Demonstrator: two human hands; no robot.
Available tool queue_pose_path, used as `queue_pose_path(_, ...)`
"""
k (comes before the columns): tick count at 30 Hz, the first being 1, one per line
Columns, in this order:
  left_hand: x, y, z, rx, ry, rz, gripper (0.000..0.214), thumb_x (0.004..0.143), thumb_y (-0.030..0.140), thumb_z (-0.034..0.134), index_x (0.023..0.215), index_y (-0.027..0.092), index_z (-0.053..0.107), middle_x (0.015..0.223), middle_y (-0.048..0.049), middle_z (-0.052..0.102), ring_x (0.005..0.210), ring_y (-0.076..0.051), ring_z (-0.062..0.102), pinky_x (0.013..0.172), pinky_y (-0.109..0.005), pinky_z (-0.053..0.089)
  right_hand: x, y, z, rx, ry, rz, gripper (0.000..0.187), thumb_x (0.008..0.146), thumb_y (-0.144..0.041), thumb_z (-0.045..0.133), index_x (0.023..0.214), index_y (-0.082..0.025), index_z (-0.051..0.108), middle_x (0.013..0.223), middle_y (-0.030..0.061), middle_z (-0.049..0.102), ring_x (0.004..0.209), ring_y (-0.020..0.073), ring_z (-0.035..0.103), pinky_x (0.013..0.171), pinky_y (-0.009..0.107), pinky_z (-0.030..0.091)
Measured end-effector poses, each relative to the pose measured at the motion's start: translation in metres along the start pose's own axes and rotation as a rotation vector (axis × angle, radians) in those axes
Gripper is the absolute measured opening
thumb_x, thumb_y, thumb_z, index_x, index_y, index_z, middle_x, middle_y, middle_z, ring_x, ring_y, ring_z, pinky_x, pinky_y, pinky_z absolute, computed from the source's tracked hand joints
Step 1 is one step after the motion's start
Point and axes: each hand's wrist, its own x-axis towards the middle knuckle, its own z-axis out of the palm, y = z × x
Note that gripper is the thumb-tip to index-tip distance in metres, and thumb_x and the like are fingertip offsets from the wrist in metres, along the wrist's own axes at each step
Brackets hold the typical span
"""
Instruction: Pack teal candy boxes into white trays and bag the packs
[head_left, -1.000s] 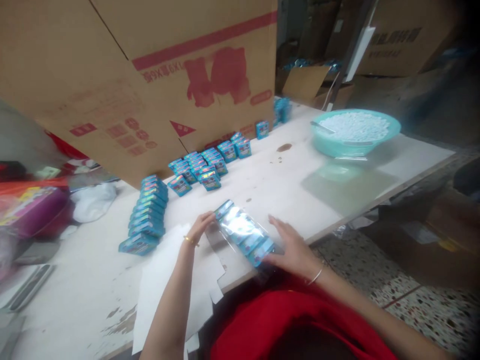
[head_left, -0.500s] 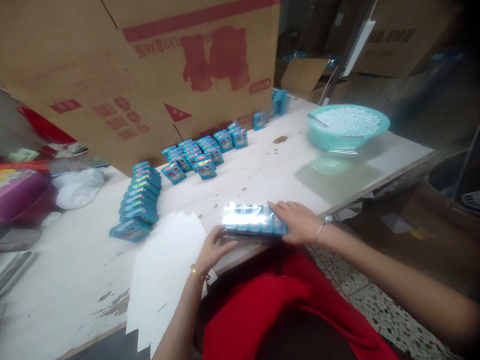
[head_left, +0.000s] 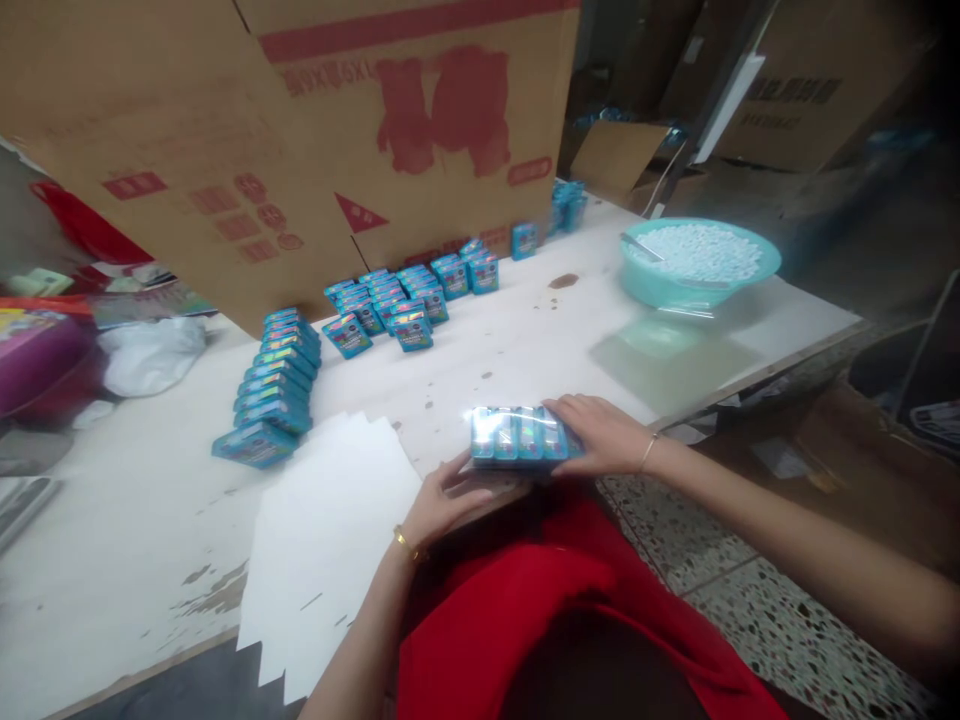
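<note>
A row of small blue boxes in shiny clear wrap (head_left: pixel 517 435) is at the table's front edge. My right hand (head_left: pixel 604 435) grips the right end of this pack, fingers over the top and thumb along the near side. At its left end is my left hand (head_left: pixel 448 502), fingertips by the pack's lower left corner and thumb stretched out apart from them. Whether those fingertips reach under the pack is hidden. Left of my left hand, white paper sheets (head_left: pixel 330 540) lie fanned out on the table.
A leaning row of blue boxes (head_left: pixel 276 390) stands left, with more blue boxes (head_left: pixel 409 300) grouped behind. A large cardboard carton (head_left: pixel 315 140) rises at the back. On the right sits a turquoise basin (head_left: pixel 652 285) of small white pieces. A white plastic bag (head_left: pixel 154 355) lies far left.
The wrapped pack has shifted slightly right in view and its glare has lessened, so the separate boxes show. Both hands have moved slightly with it, and the camera view has shifted a little.
</note>
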Motion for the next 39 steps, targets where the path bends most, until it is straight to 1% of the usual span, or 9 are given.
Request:
queue_pose_path(10, 0.012, 0.006, -0.009, 0.153, -0.125, -0.007, 0.071, 0.069, 0.039, 0.072, 0.134, 0.024, 0.047, 0.131, -0.0040, 0.055, 0.120, -0.029, 0.052, 0.105, -0.048, 0.039, 0.001, 0.005, 0.003, 0.033, 0.000, -0.003, 0.092, 0.063, -0.066, 0.067, 0.134, -0.015, 0.039, 0.117, 0.0155, 0.055, 0.105, 0.0343, 0.050, 0.088, 0.045, 0.042)
queue_pose_path(17, 0.014, 0.000, -0.013, 0.201, -0.078, -0.047, 0.068, 0.068, 0.042, 0.072, 0.131, 0.024, 0.050, 0.132, -0.0069, 0.054, 0.121, -0.031, 0.051, 0.104, -0.049, 0.039, -0.003, 0.005, -0.011, 0.126, 0.023, 0.043, 0.102, 0.059, -0.070, 0.067, 0.141, -0.019, 0.033, 0.126, 0.0146, 0.051, 0.114, 0.0347, 0.048, 0.100, 0.049, 0.035)
queue_pose_path(20, 0.016, -0.002, -0.015, 0.184, -0.064, -0.068, 0.071, 0.070, 0.044, 0.070, 0.134, 0.025, 0.046, 0.133, -0.0082, 0.053, 0.120, -0.030, 0.051, 0.103, -0.049, 0.041, -0.017, 0.024, -0.028, 0.332, 0.215, 0.235, 0.090, 0.071, -0.069, 0.058, 0.143, -0.023, 0.029, 0.131, 0.0113, 0.049, 0.120, 0.0302, 0.045, 0.103, 0.046, 0.035)
queue_pose_path(23, 0.021, -0.001, -0.016, 0.186, -0.043, -0.063, 0.075, 0.069, 0.046, 0.071, 0.135, 0.023, 0.044, 0.134, -0.0099, 0.052, 0.120, -0.030, 0.052, 0.103, -0.049, 0.041, -0.043, 0.048, -0.039, 0.617, 0.526, 0.543, 0.067, 0.085, -0.062, 0.042, 0.137, -0.021, 0.038, 0.120, 0.0091, 0.056, 0.112, 0.0239, 0.052, 0.097, 0.041, 0.041)
queue_pose_path(25, 0.023, 0.002, -0.015, 0.204, -0.045, -0.062, 0.074, 0.067, 0.045, 0.073, 0.133, 0.023, 0.047, 0.133, -0.0099, 0.053, 0.120, -0.030, 0.052, 0.104, -0.049, 0.039, -0.061, 0.055, -0.035, 0.750, 0.603, 0.673, 0.063, 0.084, -0.061, 0.043, 0.130, -0.019, 0.046, 0.113, 0.0080, 0.059, 0.107, 0.0223, 0.055, 0.095, 0.040, 0.043)
queue_pose_path(28, 0.023, 0.009, -0.013, 0.238, -0.060, -0.079, 0.067, 0.067, 0.044, 0.073, 0.127, 0.022, 0.053, 0.130, -0.0084, 0.056, 0.119, -0.029, 0.053, 0.105, -0.048, 0.038, -0.077, 0.048, -0.017, 0.838, 0.533, 0.745, 0.058, 0.080, -0.063, 0.050, 0.115, -0.017, 0.058, 0.107, 0.0077, 0.063, 0.101, 0.0233, 0.058, 0.093, 0.040, 0.044)
queue_pose_path(31, 0.024, 0.014, -0.012, 0.254, -0.076, -0.086, 0.065, 0.069, 0.044, 0.072, 0.128, 0.023, 0.053, 0.130, -0.0073, 0.056, 0.120, -0.029, 0.052, 0.105, -0.047, 0.038, -0.077, 0.032, 0.005, 0.958, 0.477, 0.777, 0.060, 0.080, -0.069, 0.044, 0.105, -0.018, 0.064, 0.105, 0.0072, 0.065, 0.100, 0.0253, 0.059, 0.094, 0.044, 0.044)
queue_pose_path(34, 0.026, 0.016, -0.013, 0.268, -0.107, -0.100, 0.066, 0.069, 0.043, 0.072, 0.130, 0.025, 0.051, 0.131, -0.0067, 0.055, 0.121, -0.029, 0.051, 0.105, -0.048, 0.039, -0.068, 0.020, 0.020, 1.131, 0.436, 0.743, 0.064, 0.082, -0.072, 0.037, 0.108, -0.020, 0.065, 0.110, 0.0064, 0.066, 0.108, 0.0259, 0.057, 0.100, 0.045, 0.041)
queue_pose_path(39, 0.029, 0.017, -0.017, 0.270, -0.182, -0.123, 0.067, 0.073, 0.042, 0.069, 0.134, 0.027, 0.046, 0.135, -0.0055, 0.051, 0.124, -0.028, 0.048, 0.106, -0.048, 0.036, -0.063, 0.016, 0.029, 1.315, 0.409, 0.705, 0.065, 0.085, -0.070, 0.032, 0.112, -0.021, 0.065, 0.112, 0.0047, 0.066, 0.112, 0.0238, 0.057, 0.106, 0.044, 0.035)
